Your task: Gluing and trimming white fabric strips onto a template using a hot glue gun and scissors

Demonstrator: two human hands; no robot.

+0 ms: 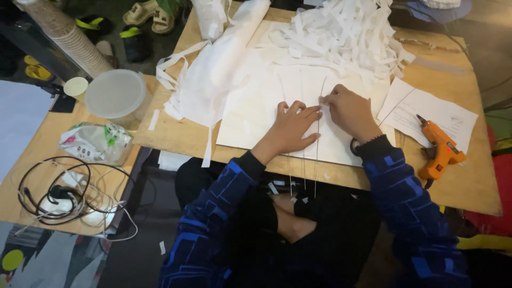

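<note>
Left hand (292,125) is laid flat, fingers spread narrow, pressed on a white sheet (256,114) at frame centre. Right hand (346,111) is seen just right of it, fingertips pinched on the top of a thin wire (318,138); the wire is run from upper centre down over the sheet and past the near table edge. Two more thin wires are seen parallel to it, just left. The sheet is spread on a wooden board (453,181). A heap of white paper strips (341,34) is piled at upper centre, a rolled white sheet (224,58) to its left. An orange glue gun (440,149) is laid at right on a paper (426,109). A lidded plastic tub (116,93) and stacked paper cups (64,32) are placed upper left, tangled cables (58,197) lower left
</note>
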